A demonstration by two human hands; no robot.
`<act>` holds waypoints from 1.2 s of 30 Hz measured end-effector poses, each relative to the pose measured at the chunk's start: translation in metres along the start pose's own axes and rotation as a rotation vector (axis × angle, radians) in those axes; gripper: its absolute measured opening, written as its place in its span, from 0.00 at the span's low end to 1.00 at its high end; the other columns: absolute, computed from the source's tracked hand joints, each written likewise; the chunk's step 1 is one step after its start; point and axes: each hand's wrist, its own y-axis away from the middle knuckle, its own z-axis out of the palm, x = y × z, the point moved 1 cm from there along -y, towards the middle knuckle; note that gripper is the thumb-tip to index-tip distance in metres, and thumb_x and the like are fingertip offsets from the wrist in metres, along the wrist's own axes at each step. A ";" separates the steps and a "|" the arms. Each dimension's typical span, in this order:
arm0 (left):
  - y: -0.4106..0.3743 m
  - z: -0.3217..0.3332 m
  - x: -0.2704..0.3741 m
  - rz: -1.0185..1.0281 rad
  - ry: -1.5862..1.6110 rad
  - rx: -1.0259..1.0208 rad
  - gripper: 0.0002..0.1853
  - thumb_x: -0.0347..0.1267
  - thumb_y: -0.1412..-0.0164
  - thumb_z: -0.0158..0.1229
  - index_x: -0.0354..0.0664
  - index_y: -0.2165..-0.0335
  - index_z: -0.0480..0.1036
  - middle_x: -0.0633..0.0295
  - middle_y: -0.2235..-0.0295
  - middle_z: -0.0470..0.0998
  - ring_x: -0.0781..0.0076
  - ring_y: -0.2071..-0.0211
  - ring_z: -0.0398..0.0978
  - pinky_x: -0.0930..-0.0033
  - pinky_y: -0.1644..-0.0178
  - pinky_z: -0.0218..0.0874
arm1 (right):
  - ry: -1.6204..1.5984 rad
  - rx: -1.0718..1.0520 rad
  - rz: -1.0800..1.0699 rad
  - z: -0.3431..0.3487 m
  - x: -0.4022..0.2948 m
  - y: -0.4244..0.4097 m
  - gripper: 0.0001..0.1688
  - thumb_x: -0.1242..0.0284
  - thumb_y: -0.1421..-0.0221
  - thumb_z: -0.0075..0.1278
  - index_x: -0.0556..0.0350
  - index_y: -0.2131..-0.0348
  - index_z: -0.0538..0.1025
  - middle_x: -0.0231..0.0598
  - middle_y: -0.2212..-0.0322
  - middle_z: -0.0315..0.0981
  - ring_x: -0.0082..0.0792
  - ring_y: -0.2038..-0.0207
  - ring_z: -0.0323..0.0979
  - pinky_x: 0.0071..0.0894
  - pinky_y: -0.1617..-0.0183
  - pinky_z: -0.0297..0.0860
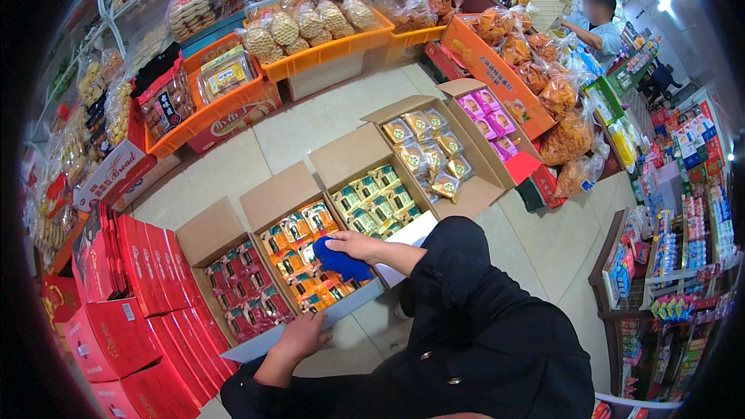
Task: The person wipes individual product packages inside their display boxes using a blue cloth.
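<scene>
My right hand grips a bunched blue cloth against the orange-wrapped snack packs in an open cardboard box. At that box's near edge, my left hand rests with its thumb apart from the fingers, holding nothing that I can see. To the left stands an open box of dark red snack packs. A box of pale green snack packs adjoins on the right, and beyond it another holds clear-wrapped round pastries. The cloth hides some of the orange packs.
Red cartons are stacked at the left. Orange crates of packaged biscuits line the far side. Pink packs and bagged snacks stand right of the boxes. Shelves occupy the right. A person is at the back.
</scene>
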 end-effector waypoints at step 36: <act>0.007 -0.034 0.034 -0.041 0.156 0.289 0.13 0.35 0.54 0.60 0.43 0.78 0.64 0.53 0.76 0.70 0.53 0.72 0.71 0.58 0.72 0.62 | 0.005 -0.008 0.008 0.006 -0.005 0.007 0.24 0.61 0.41 0.44 0.57 0.52 0.64 0.41 0.67 0.71 0.31 0.71 0.72 0.34 0.75 0.74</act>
